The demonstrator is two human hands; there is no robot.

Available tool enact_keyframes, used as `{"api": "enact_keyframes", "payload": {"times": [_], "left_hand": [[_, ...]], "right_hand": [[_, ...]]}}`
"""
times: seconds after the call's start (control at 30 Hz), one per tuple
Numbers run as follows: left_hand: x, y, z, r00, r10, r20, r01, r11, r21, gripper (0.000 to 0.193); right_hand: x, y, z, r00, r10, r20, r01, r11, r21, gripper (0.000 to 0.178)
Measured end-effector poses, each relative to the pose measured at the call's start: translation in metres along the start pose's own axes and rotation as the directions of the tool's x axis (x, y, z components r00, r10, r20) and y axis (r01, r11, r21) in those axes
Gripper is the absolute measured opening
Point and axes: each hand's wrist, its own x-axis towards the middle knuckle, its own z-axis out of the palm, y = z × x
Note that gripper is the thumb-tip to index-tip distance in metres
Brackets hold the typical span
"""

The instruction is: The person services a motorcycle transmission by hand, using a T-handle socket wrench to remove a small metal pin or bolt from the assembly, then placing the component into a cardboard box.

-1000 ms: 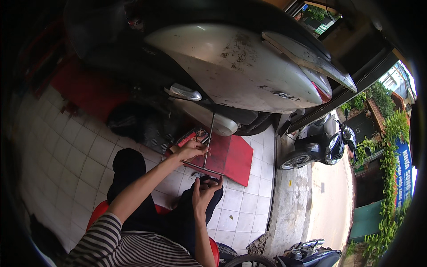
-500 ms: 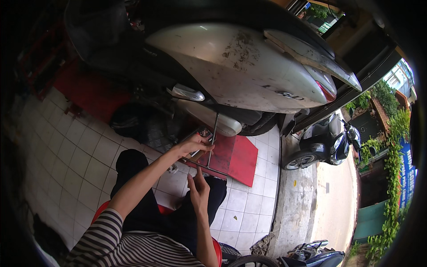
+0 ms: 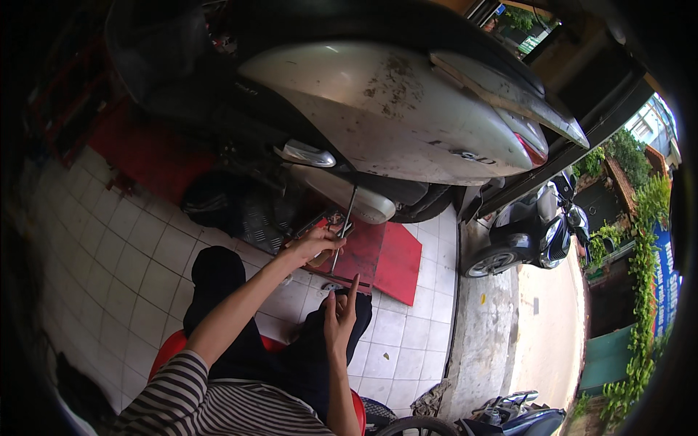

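- the left hand (image 3: 320,243) was curled around the shaft of the t-shaped rod (image 3: 350,207), just beyond its crossbar.
- the left forearm (image 3: 247,301) slanted up toward the rod from its left.
- the right hand (image 3: 340,316) was on the crossbar's near side, index finger and thumb raised; fingertip contact was unclear.
- the right forearm (image 3: 342,389) rose nearly straight toward the rod.

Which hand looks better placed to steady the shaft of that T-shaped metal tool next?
Probably the left hand: its fingers curl around the shaft of the T-shaped tool. The right hand is lower, apart from the shaft, its index finger extended.
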Motion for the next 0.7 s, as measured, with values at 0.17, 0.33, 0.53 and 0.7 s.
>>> {"api": "enact_keyframes", "payload": {"times": [0.17,0.33,0.53,0.7], "left_hand": [[-0.009,0.019,-0.002,0.999,-0.007,0.049,0.003,0.997,0.076,0.023],[-0.005,0.023,-0.007,0.991,0.004,0.131,-0.016,0.996,0.087,0.017],[0.012,-0.002,-0.008,0.994,0.019,0.111,-0.02,1.0,0.01,0.017],[0.006,0.008,-0.008,0.993,-0.093,0.074,0.091,0.995,0.041,0.018]], "right_hand": [[0.007,0.014,0.009,0.998,0.054,-0.04,-0.055,0.998,-0.025,0.066],[0.015,0.027,0.0,0.997,0.049,-0.053,-0.05,0.998,-0.024,0.059],[0.017,0.011,0.019,0.881,0.276,0.383,-0.391,0.882,0.264,0.058],[0.01,-0.026,0.009,0.915,0.17,0.365,-0.288,0.911,0.296,0.064]]}}
